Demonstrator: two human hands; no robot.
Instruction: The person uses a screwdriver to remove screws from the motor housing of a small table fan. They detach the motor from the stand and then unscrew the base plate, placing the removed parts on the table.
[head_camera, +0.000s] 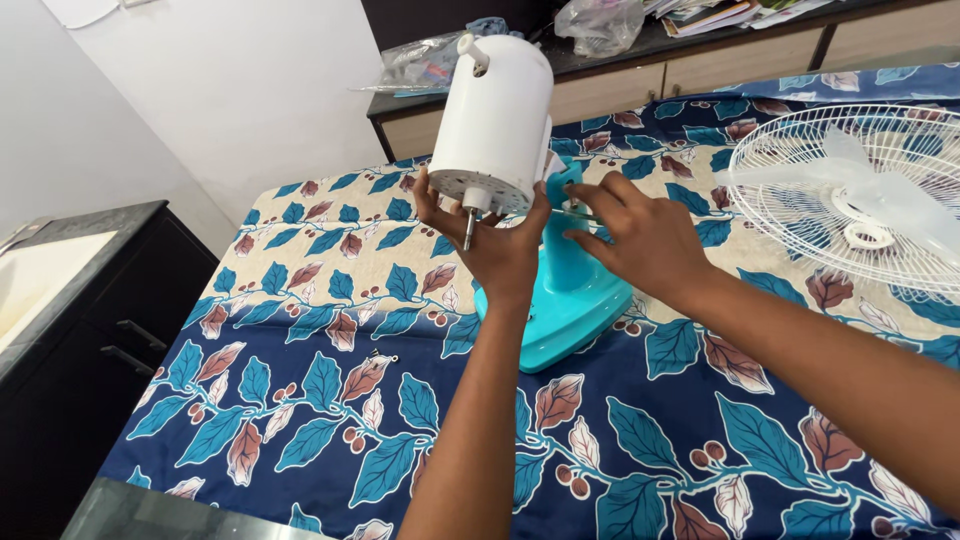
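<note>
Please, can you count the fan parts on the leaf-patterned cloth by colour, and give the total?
White: 2, the motor housing in the left hand and the grille with blades.
Turquoise: 1, the base, with the right hand at its neck.
Total: 3

This looks like a room in a home. A leaf-patterned blue and cream cotton bedsheet (330, 400) covers the surface at six o'clock, and a low wooden cabinet with a dark top (700, 55) at twelve o'clock carries crumpled clear plastic bags (600, 25) and stacked papers (715, 15). A black drawer unit with bar handles (110, 330) stands at nine o'clock against a plain white plastered wall (230, 90).
</note>
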